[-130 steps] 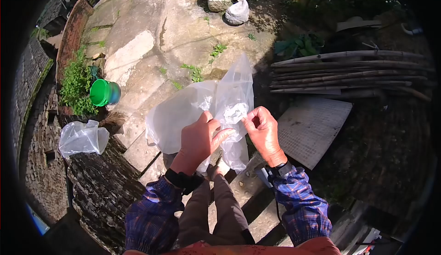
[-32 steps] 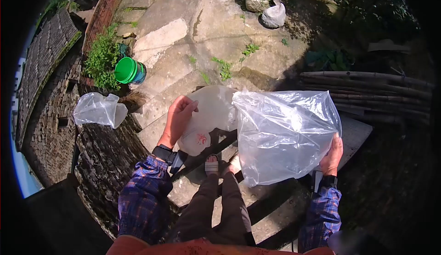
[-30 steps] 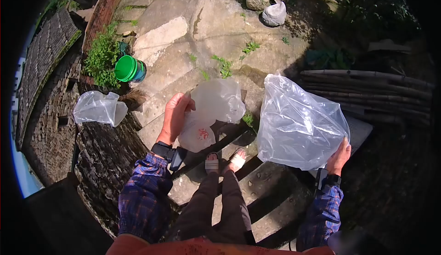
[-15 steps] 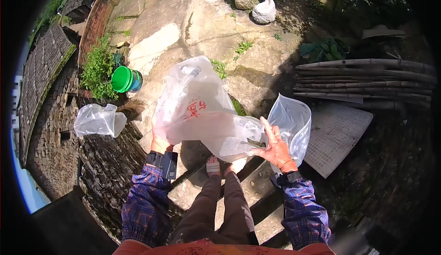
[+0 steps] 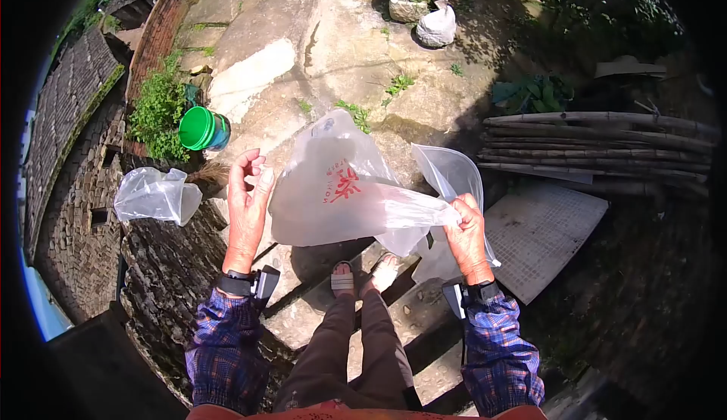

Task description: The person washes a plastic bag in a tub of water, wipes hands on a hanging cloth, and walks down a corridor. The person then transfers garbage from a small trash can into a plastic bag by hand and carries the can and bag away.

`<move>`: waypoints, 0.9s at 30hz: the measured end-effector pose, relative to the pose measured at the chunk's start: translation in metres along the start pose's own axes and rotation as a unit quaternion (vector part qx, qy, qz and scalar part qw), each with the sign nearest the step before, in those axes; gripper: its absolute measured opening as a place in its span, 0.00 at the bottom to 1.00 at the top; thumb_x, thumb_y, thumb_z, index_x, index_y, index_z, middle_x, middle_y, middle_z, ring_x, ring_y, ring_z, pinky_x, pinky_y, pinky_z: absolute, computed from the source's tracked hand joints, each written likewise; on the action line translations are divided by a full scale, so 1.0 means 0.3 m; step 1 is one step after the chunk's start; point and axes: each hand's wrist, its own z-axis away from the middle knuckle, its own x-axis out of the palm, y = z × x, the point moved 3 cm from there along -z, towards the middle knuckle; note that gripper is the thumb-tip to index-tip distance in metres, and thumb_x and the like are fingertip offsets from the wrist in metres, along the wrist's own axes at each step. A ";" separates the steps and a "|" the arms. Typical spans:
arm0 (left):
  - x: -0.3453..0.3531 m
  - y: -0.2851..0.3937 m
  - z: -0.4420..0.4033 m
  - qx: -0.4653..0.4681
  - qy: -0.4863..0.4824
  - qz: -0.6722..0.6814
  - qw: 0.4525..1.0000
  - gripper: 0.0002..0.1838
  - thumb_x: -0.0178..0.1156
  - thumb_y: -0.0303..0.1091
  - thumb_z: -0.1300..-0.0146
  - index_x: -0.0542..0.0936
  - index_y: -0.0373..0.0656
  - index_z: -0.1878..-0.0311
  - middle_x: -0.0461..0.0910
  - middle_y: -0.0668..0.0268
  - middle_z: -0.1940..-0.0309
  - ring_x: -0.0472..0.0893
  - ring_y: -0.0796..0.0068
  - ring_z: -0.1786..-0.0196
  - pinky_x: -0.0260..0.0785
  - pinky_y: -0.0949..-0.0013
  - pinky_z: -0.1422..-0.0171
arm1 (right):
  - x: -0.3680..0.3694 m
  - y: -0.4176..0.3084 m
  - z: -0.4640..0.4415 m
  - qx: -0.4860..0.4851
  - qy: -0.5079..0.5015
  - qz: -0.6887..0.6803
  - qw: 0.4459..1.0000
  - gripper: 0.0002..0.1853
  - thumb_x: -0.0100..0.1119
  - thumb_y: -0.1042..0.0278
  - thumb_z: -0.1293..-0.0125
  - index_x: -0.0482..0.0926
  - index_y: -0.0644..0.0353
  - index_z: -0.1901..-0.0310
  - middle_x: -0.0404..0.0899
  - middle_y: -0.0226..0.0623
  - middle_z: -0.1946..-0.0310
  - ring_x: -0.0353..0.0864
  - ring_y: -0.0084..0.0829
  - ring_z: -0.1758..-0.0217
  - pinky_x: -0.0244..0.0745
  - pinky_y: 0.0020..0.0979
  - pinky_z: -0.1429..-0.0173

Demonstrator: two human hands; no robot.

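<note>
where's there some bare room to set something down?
The widest bare stretch is the sunlit ground between the green bucket and the white sack, with a few small weeds. The grid-patterned board beside the bamboo poles shows bare surface too, possibly sloped. It's crowded around the right hand, with the printed bag and clear bag close together.

A narrow gap is separating the left hand (image 5: 247,206) from the printed bag (image 5: 322,181). Forward of the right hand (image 5: 468,232), a translucent bag (image 5: 451,167) is obstructing passage — stacked poles (image 5: 591,144) are bounding the right side.
</note>
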 end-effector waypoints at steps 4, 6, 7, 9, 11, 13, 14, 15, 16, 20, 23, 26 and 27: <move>0.153 0.273 0.098 0.279 -0.128 -0.272 0.912 0.35 0.70 0.47 0.50 0.73 0.48 0.38 0.71 0.53 0.38 0.70 0.51 0.36 0.62 0.52 0.36 | 0.043 -0.102 -0.018 -0.031 -0.070 0.016 0.997 0.10 0.67 0.76 0.51 0.72 0.63 0.74 0.68 0.37 0.70 0.73 0.37 0.68 0.69 0.31 0.64; 0.203 0.094 0.015 0.271 -0.163 -0.254 0.914 0.21 0.65 0.38 0.43 0.77 0.45 0.46 0.78 0.55 0.50 0.77 0.55 0.48 0.67 0.57 0.44 | 0.019 -0.152 -0.044 -0.040 -0.062 0.066 0.995 0.10 0.67 0.75 0.51 0.73 0.60 0.71 0.69 0.37 0.69 0.76 0.40 0.67 0.71 0.35 0.64; 0.222 0.014 -0.043 0.224 -0.202 -0.195 0.933 0.14 0.62 0.33 0.39 0.78 0.43 0.51 0.81 0.58 0.58 0.81 0.61 0.56 0.70 0.63 0.51 | 0.007 -0.159 -0.061 -0.049 -0.058 0.119 0.990 0.11 0.68 0.74 0.51 0.73 0.58 0.69 0.70 0.38 0.67 0.78 0.43 0.67 0.72 0.38 0.63; 0.247 -0.010 -0.103 0.060 -0.200 0.078 0.975 0.04 0.55 0.28 0.31 0.77 0.40 0.60 0.79 0.69 0.70 0.77 0.76 0.68 0.68 0.72 0.62 | -0.054 -0.148 -0.113 -0.066 -0.041 0.224 0.971 0.15 0.68 0.70 0.48 0.73 0.51 0.60 0.70 0.36 0.62 0.80 0.45 0.63 0.74 0.43 0.62; 0.270 0.016 -0.145 0.016 -0.201 0.140 0.969 0.06 0.52 0.30 0.29 0.77 0.41 0.62 0.78 0.70 0.69 0.75 0.80 0.67 0.68 0.74 0.62 | -0.120 -0.123 -0.163 -0.031 -0.014 0.254 0.967 0.13 0.67 0.69 0.45 0.75 0.50 0.60 0.71 0.35 0.63 0.80 0.44 0.62 0.74 0.43 0.61; 0.278 0.012 -0.173 -0.022 -0.201 0.195 0.960 0.09 0.50 0.32 0.27 0.76 0.41 0.64 0.77 0.72 0.68 0.73 0.83 0.66 0.67 0.76 0.62 | -0.160 -0.059 -0.184 -0.015 -0.002 0.235 0.972 0.11 0.67 0.68 0.43 0.76 0.48 0.59 0.71 0.34 0.63 0.80 0.43 0.61 0.73 0.43 0.59; 0.281 0.008 -0.187 -0.015 -0.186 0.184 0.965 0.10 0.49 0.34 0.26 0.77 0.42 0.61 0.76 0.72 0.69 0.72 0.83 0.67 0.68 0.75 0.61 | -0.173 -0.048 -0.186 0.011 -0.028 0.227 0.974 0.12 0.67 0.67 0.43 0.78 0.48 0.57 0.72 0.34 0.62 0.80 0.42 0.59 0.74 0.42 0.57; 0.284 0.005 -0.200 -0.008 -0.171 0.173 0.970 0.12 0.48 0.37 0.25 0.78 0.43 0.59 0.75 0.72 0.69 0.71 0.82 0.68 0.68 0.75 0.61 | -0.179 -0.042 -0.181 0.012 -0.025 0.225 0.974 0.12 0.67 0.67 0.43 0.78 0.48 0.57 0.72 0.34 0.62 0.80 0.42 0.59 0.74 0.42 0.57; 0.274 -0.003 -0.204 -0.006 -0.173 0.173 0.970 0.12 0.48 0.37 0.25 0.78 0.43 0.59 0.75 0.72 0.69 0.71 0.82 0.68 0.68 0.75 0.61 | -0.178 -0.026 -0.166 0.045 -0.059 0.249 0.966 0.15 0.68 0.66 0.44 0.78 0.47 0.54 0.73 0.35 0.60 0.80 0.43 0.58 0.74 0.42 0.56; 0.252 0.030 -0.200 -0.159 -0.137 0.309 0.928 0.20 0.50 0.46 0.26 0.76 0.40 0.45 0.80 0.67 0.58 0.78 0.76 0.59 0.73 0.72 0.53 | -0.151 0.093 -0.095 0.146 -0.148 0.292 0.934 0.35 0.71 0.65 0.48 0.70 0.43 0.36 0.72 0.44 0.46 0.79 0.46 0.46 0.76 0.42 0.45; 0.254 -0.012 -0.229 -0.193 -0.099 0.447 0.868 0.24 0.50 0.46 0.26 0.73 0.35 0.39 0.79 0.62 0.45 0.79 0.70 0.45 0.73 0.66 0.41 | -0.071 0.208 -0.067 0.175 -0.197 0.187 0.946 0.39 0.74 0.62 0.48 0.68 0.46 0.33 0.68 0.49 0.38 0.77 0.47 0.43 0.74 0.38 0.40; 0.268 -0.064 -0.258 -0.173 -0.118 0.470 0.858 0.23 0.56 0.40 0.29 0.71 0.36 0.37 0.77 0.61 0.44 0.77 0.65 0.42 0.71 0.61 0.39 | 0.087 0.233 -0.036 0.134 -0.176 -0.048 0.974 0.24 0.70 0.65 0.44 0.78 0.55 0.45 0.75 0.43 0.48 0.80 0.42 0.49 0.74 0.35 0.45; 0.269 -0.056 -0.246 -0.173 -0.118 0.469 0.858 0.23 0.56 0.40 0.29 0.71 0.36 0.37 0.77 0.61 0.44 0.77 0.65 0.42 0.71 0.61 0.39 | 0.139 0.204 -0.033 0.129 -0.150 -0.135 0.971 0.19 0.69 0.65 0.43 0.80 0.58 0.49 0.78 0.40 0.53 0.80 0.40 0.52 0.74 0.35 0.47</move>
